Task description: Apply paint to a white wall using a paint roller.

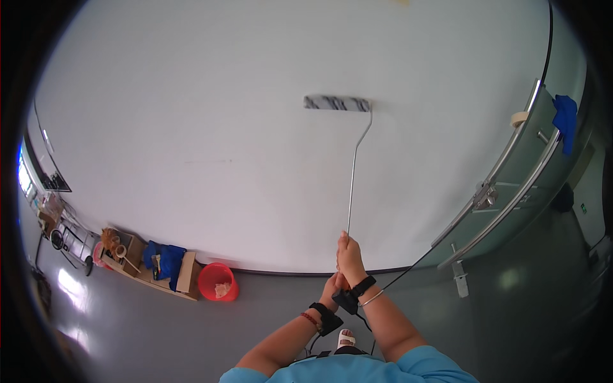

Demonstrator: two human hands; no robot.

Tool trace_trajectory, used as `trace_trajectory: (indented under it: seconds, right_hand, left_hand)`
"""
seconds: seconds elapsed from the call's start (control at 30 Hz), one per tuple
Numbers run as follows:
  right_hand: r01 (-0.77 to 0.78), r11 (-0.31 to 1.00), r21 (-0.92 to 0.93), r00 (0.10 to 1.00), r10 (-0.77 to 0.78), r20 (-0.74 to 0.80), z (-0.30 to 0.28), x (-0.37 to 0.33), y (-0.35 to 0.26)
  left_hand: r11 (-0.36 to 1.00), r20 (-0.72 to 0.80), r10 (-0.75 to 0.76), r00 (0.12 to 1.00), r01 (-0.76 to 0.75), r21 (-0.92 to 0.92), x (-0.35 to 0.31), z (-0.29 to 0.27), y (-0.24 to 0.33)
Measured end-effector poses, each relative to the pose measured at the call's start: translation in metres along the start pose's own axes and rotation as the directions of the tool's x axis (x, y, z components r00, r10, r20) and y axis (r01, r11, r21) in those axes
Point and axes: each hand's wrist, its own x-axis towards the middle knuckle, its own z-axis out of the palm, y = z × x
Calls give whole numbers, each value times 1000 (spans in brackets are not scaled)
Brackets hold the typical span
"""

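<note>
A paint roller (337,103) with a grey-and-white striped sleeve rests against, or very near, the white wall (191,102). Its thin metal rod runs down to the handle, which my two hands mostly cover. My right hand (348,258) is closed round the upper part of the handle, thumb pointing up along it. Just below and to the left, my left hand (331,288) is wrapped round the lower end. Black straps with small dark boxes and cables sit on both wrists.
At the wall's foot on the left stand a red bucket (218,282) and an open cardboard box (187,274) with blue cloth (167,260). A glass door (511,172) with metal handles curves along the right, a blue cloth (565,118) and a tape roll (519,119) on it.
</note>
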Motion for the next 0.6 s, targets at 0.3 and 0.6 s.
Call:
trace_trajectory:
  seconds: [0.3, 0.6]
  right_hand:
    - [-116, 983, -144, 993, 118, 7, 10, -47, 45]
    - [-272, 960, 67, 959, 264, 106, 15, -82, 63]
  left_hand:
    - [994, -78, -103, 992, 100, -34, -37, -23, -56]
    - [974, -101, -202, 974, 210, 82, -66, -41, -86]
